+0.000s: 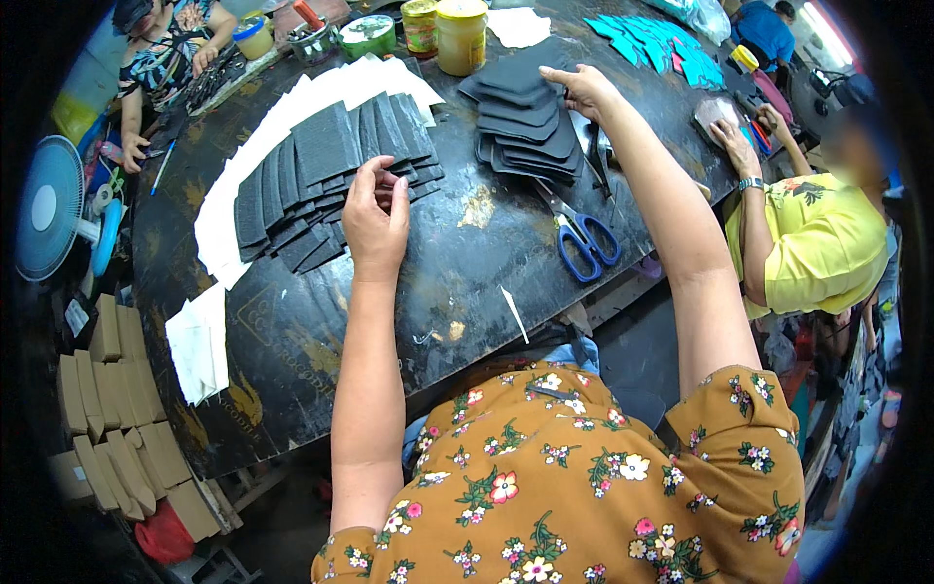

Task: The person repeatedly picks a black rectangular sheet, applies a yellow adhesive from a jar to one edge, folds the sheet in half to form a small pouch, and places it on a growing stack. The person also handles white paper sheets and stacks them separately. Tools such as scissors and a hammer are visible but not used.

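Note:
My left hand (377, 216) rests at the right side of a spread of black textured pieces (326, 146), fanned in overlapping rows. Its fingers are loosely bent, the thumb stands apart, and nothing shows in it. At the far right my right hand (590, 92) has its fingers on the edge of the top sheet of a stack of smooth black cut pieces (525, 122), thumb and index finger pinching it. Blue-handled scissors (587, 245) lie just nearer than this stack, their blades partly beneath it.
White sheets (219, 219) lie under and beside the left spread. Jars and a yellow tub (461, 37) stand at the back. Turquoise pieces (652, 49) lie far right. A co-worker in yellow (827, 238) works at the right, another person far left. A blue fan (51, 209) stands left.

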A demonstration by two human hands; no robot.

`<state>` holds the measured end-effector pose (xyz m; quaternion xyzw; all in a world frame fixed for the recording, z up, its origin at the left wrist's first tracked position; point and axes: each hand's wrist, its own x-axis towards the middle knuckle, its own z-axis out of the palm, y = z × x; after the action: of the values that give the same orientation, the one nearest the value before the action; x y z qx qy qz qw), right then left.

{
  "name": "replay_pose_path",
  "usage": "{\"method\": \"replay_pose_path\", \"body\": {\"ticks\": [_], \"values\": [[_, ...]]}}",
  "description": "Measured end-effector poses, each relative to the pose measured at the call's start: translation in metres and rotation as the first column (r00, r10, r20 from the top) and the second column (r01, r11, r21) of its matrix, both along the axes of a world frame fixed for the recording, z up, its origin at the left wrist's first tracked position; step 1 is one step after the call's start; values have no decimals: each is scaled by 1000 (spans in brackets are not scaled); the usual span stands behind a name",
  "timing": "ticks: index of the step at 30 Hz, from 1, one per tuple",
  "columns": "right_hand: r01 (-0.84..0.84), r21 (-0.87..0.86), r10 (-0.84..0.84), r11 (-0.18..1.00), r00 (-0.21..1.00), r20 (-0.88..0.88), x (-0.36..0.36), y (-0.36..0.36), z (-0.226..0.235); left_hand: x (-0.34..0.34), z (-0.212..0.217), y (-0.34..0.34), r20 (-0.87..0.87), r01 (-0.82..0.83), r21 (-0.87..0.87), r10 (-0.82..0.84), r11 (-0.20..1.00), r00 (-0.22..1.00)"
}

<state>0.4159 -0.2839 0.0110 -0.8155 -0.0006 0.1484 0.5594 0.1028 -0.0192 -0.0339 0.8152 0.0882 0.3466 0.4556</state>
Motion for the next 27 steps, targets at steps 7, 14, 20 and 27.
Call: {"method": "replay_pose_path", "body": {"ticks": [7, 14, 20, 27], "values": [[-123, 5, 100, 992, 829, 550, -104, -80, 37, 1, 2, -5, 34, -7, 107, 3, 994, 999], [-470, -262, 502, 843, 863, 64, -305, -248, -12, 6, -13, 9, 66, -3, 78, -3, 997, 998], [-631, -744, 432, 218, 746, -506, -485, -343, -100, 5, -18, 12, -61, -11, 83, 16, 996, 998], [-169, -956, 582, 239, 813, 2, -548, -313, -212, 6, -17, 10, -1, 43, 26, -43, 999, 999]]}}
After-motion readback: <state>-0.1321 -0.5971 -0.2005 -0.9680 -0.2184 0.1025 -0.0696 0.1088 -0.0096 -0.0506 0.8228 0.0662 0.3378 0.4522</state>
